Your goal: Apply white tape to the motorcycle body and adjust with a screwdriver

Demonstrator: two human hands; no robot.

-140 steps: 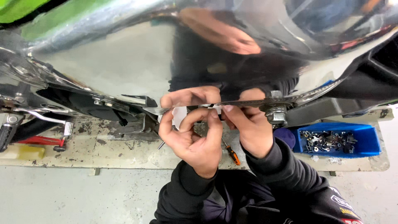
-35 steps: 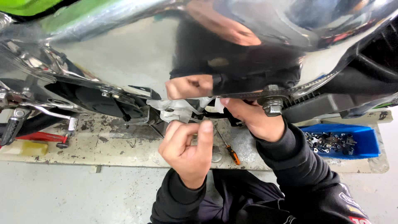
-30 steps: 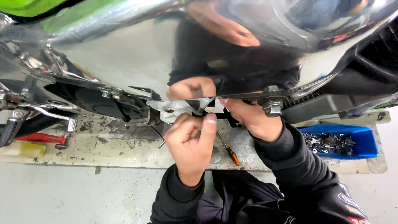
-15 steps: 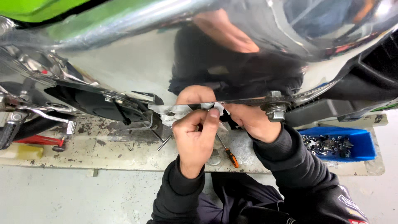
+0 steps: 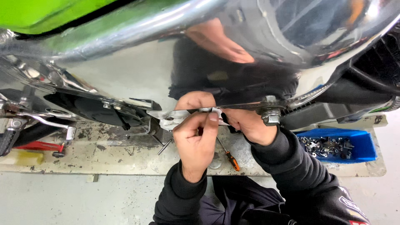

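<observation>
A big chrome exhaust muffler (image 5: 137,79) of a motorcycle fills the upper view and mirrors my hands. A pale metal bracket (image 5: 168,118) hangs at its lower edge. My left hand (image 5: 196,143) is raised to that edge, thumb and forefinger pinched on a small fastener beside the bracket; the piece itself is mostly hidden. My right hand (image 5: 248,125) grips the bracket's right end from behind, next to a large hex nut (image 5: 271,116). Both arms wear black sleeves.
A screwdriver with an orange handle (image 5: 231,158) lies on the stained work platform (image 5: 104,158) below my hands. A blue bin (image 5: 362,146) of several loose bolts stands at the right. A footpeg and lever (image 5: 46,125) and a red stand (image 5: 39,146) are at the left.
My left hand has risen from below the bracket to the muffler's lower edge and pinched its fingers there. My right hand has stayed at the bracket.
</observation>
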